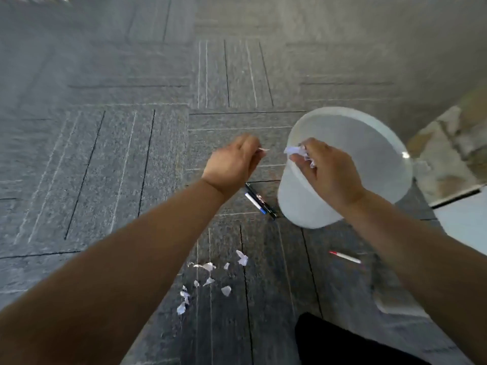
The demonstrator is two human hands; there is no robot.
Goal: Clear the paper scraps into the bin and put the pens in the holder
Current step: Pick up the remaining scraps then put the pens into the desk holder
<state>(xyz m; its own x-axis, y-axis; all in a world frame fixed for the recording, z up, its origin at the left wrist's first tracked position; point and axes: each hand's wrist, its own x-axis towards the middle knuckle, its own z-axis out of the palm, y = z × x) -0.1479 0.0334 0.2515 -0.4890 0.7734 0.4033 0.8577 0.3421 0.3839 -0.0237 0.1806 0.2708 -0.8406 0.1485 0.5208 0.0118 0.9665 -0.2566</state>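
A white plastic bin [374, 143] stands on the grey carpet at the right. My right hand [329, 172] holds a bunch of crumpled paper scraps [299, 152] over the bin's near rim. Just left of the bin, my left hand [233, 164] pinches one small paper scrap [263, 150] in its fingertips. Several torn paper scraps [208, 280] lie on the carpet nearer to me. Two pens, one white with a blue cap [255, 204] and one black [266, 206], lie side by side beside the bin's base. A white pen with a red end [345, 257] lies to the right.
Grey carpet tiles [105, 154] cover the floor. A pale stone-patterned surface [448, 143] and a white panel [463, 219] are at the right edge. A black shape [342, 343] sits at the bottom. No pen holder is in view.
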